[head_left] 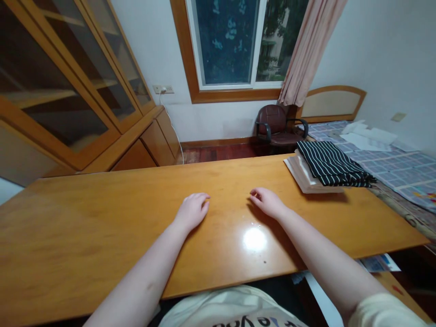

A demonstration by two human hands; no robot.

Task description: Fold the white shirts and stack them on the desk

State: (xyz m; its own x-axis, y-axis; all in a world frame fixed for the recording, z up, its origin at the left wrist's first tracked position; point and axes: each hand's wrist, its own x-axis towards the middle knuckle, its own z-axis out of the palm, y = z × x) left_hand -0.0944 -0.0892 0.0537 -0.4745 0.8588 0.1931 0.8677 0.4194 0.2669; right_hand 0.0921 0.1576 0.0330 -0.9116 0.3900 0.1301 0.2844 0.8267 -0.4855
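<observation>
My left hand (pixel 192 211) rests on the wooden table (pixel 102 218), its fingers loosely bent and the thumb apart from them. It holds nothing. Opposite it, my right hand (pixel 267 203) is at the table top with relaxed, slightly curled fingers and nothing in its grasp. A stretch of bare wood lies between the two hands. Beyond my right hand, a folded black cloth with white stripes (pixel 335 163) lies on a stack of pale, flat, folded material (pixel 306 178) whose kind I cannot make out.
A glass-door cabinet (pixel 102 91) stands on the left. Behind the table are a dark red armchair (pixel 275 122) and a window (pixel 228 45) with a pink curtain (pixel 311 50). A bed with a checked cover (pixel 384 168) is to the right. Light reflects off the table near its front edge.
</observation>
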